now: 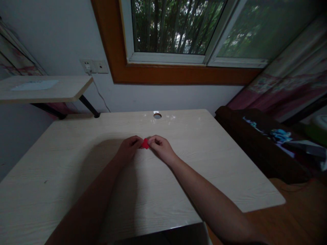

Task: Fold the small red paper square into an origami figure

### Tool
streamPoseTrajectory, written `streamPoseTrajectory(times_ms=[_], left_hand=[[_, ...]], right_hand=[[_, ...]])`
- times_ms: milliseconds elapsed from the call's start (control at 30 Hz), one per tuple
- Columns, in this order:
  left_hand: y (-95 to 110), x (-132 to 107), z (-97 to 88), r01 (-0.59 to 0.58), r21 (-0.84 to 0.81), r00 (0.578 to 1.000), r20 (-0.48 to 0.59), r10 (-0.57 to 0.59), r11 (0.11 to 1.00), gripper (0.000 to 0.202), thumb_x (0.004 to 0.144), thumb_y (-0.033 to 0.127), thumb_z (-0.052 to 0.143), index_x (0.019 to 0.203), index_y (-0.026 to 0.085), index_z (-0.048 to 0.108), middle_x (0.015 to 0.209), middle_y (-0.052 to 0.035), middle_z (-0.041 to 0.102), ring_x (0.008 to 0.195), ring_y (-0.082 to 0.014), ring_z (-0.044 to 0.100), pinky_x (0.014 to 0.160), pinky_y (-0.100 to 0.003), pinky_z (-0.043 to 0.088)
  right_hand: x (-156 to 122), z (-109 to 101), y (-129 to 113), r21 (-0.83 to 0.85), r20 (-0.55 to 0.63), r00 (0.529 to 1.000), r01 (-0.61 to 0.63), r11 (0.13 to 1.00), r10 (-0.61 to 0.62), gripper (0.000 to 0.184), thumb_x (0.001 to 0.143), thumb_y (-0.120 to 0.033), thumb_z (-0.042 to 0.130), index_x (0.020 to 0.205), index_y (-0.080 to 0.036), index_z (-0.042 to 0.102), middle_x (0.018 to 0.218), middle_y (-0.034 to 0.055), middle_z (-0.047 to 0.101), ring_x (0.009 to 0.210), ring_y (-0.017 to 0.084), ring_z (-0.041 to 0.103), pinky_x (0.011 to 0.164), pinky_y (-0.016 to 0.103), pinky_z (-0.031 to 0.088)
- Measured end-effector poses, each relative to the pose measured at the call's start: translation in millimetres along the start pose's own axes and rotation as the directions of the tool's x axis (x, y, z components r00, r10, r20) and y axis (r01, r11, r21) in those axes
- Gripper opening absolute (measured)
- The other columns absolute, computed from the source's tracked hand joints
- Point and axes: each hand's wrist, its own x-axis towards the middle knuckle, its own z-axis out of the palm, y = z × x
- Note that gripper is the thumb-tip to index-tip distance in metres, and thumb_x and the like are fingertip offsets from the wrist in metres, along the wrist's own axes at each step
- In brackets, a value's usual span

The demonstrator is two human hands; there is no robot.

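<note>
A small red piece of folded paper [145,144] is held between both hands above the middle of a pale wooden table [76,163]. My left hand [130,146] pinches its left side with curled fingers. My right hand [160,145] pinches its right side, fingers closed on it. Most of the paper is hidden by my fingertips.
A round cable hole [157,115] sits near the table's far edge. A smaller shelf-like table [63,89] stands at the back left under a wall socket [94,66]. A window is behind. A dark bed frame with cluttered bedding [276,139] lies to the right.
</note>
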Motion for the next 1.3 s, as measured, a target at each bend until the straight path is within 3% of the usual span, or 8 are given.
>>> streamPoseTrajectory(times_ms=[233,600,833,1033,1300], left_hand=[[7.7,-2.8,-0.6,-0.019,-0.184,1.000,-0.014,0.017,0.983,0.023,0.087,0.038,0.063,0.087,0.015,0.068,0.074,-0.0025,0.066,0.071,-0.0147,0.060,0.070,-0.026,0.048],[2.9,-2.9,0.0,-0.050,-0.331,0.999,-0.016,0.047,0.942,0.024,0.081,0.033,0.073,0.097,0.016,0.068,0.080,-0.0027,0.068,0.070,-0.0124,0.062,0.068,-0.025,0.050],[1.4,-2.6,1.8,-0.042,-0.323,0.999,-0.019,0.038,0.945,0.026,0.079,0.031,0.077,0.098,0.016,0.067,0.081,-0.0038,0.069,0.072,-0.0135,0.063,0.069,-0.026,0.052],[-4.2,-0.2,1.9,-0.105,-0.303,0.994,0.002,0.111,0.947,0.028,0.081,0.030,0.075,0.105,0.018,0.067,0.085,-0.0041,0.068,0.073,-0.0131,0.063,0.068,-0.025,0.052],[-8.7,2.8,2.2,-0.220,-0.212,0.973,0.016,0.228,0.952,0.016,0.082,0.029,0.074,0.091,0.016,0.070,0.095,-0.0070,0.064,0.083,-0.0162,0.064,0.076,-0.031,0.054]], right_hand=[[3.2,-1.1,3.4,0.221,-0.004,0.999,-0.034,0.975,0.036,0.009,0.074,-0.025,0.070,0.077,-0.017,0.068,0.066,-0.0017,0.065,0.062,0.012,0.055,0.065,0.025,0.040],[3.2,-1.3,2.9,0.306,0.001,0.999,-0.049,0.951,0.051,0.013,0.076,-0.029,0.073,0.076,-0.017,0.067,0.066,-0.0006,0.065,0.061,0.012,0.054,0.063,0.026,0.039],[2.9,-0.3,2.9,0.259,-0.009,0.999,-0.042,0.965,0.046,0.009,0.075,-0.025,0.072,0.077,-0.017,0.068,0.065,-0.0018,0.065,0.061,0.012,0.055,0.064,0.026,0.040],[2.3,-1.0,2.0,0.203,0.006,0.999,-0.047,0.978,0.046,0.012,0.075,-0.029,0.072,0.078,-0.018,0.068,0.071,-0.0003,0.067,0.065,0.013,0.057,0.067,0.027,0.042],[2.0,-2.5,4.2,0.122,0.038,0.999,-0.015,0.992,0.010,0.013,0.077,-0.030,0.070,0.079,-0.017,0.067,0.073,-0.0001,0.066,0.066,0.012,0.056,0.067,0.027,0.042]])
